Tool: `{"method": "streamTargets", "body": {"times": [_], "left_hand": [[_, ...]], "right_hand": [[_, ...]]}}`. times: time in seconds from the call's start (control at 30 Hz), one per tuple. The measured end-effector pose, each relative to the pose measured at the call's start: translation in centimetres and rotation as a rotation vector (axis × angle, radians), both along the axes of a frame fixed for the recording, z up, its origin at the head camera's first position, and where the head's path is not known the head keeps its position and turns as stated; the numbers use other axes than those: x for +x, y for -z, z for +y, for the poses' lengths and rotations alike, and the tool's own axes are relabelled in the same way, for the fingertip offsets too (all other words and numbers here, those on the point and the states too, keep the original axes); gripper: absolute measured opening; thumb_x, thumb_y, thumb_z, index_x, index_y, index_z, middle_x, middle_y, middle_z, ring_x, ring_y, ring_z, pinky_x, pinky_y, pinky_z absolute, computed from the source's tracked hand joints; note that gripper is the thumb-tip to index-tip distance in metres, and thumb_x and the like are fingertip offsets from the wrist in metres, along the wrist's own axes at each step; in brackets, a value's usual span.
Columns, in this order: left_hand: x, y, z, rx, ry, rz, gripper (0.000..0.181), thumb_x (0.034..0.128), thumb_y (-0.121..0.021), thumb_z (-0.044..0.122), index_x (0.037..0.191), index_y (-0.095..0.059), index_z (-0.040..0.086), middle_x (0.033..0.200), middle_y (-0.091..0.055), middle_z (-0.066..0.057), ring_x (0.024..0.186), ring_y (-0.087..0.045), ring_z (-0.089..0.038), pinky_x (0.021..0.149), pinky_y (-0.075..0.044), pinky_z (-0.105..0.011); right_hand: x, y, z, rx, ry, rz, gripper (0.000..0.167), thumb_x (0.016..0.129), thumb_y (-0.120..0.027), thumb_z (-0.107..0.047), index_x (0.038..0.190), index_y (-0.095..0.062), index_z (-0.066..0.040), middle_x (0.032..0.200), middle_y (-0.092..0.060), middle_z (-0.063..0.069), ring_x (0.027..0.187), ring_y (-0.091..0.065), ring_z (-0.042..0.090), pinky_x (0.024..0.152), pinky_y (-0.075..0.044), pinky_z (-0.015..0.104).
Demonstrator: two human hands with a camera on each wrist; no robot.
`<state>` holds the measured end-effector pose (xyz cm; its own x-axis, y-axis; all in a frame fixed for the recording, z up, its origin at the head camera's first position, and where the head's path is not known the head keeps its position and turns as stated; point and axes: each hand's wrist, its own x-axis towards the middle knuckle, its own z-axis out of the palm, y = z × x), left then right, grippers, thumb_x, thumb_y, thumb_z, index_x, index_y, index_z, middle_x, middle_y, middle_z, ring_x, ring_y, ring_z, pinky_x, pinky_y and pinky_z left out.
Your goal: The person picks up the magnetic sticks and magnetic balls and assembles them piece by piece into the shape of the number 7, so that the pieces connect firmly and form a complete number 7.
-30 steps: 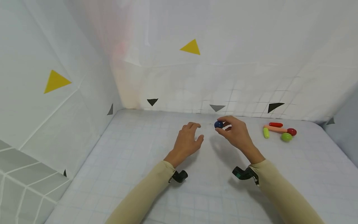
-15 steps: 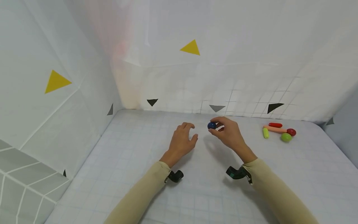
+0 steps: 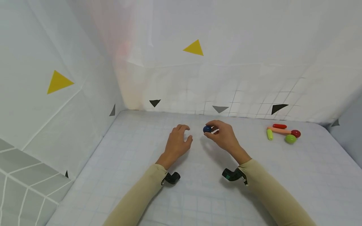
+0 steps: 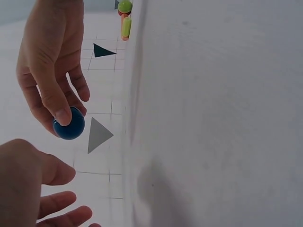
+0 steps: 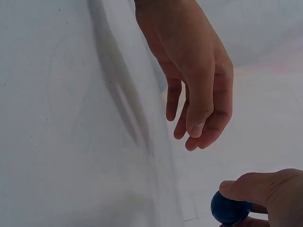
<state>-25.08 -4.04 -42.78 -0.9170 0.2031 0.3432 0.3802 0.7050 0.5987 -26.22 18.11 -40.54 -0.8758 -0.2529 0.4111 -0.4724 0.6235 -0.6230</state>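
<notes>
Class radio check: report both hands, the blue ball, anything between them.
Right hand pinching blue ball above white tabletop. Left hand empty, not touching ball. Nothing visible between left hand and ball.

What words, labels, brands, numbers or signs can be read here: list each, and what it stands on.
None can be read.
Ball: no lettering visible.
Wall triangles: plain shapes, no characters.
Green patch on the right camera: too small to tell whether it bears text.
</notes>
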Motion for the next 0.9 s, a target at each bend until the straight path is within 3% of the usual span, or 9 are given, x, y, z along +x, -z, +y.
{"method": "streamTargets", "body": {"times": [0.53, 0.9], "left_hand": [[-0.1, 0.6, -0.9, 0.032, -0.033, -0.005, 0.030, 0.0994, -0.066, 0.016, 0.128, -0.065, 0.005, 0.134, -0.061, -0.012, 0.121, -0.056, -0.033, 0.101, -0.047, -0.049], [-0.3, 0.9, -1.0, 0.029, -0.031, 0.018, 0.030, 0.0987, -0.068, 0.016, 0.127, -0.066, 0.004, 0.133, -0.062, -0.013, 0.118, -0.057, -0.034, 0.099, -0.048, -0.050]], "right_hand": [[-0.6, 1.2, -2.6, -0.012, -0.070, -0.008, 0.035, 0.088, -0.085, -0.006, 0.119, -0.071, 0.002, 0.110, -0.071, 0.016, 0.091, -0.070, 0.030, 0.079, -0.060, 0.044], [-0.9, 2.0, -3.2, -0.008, -0.066, -0.029, 0.035, 0.087, -0.085, -0.006, 0.119, -0.072, 0.002, 0.110, -0.072, 0.016, 0.091, -0.069, 0.029, 0.079, -0.060, 0.041]]}}
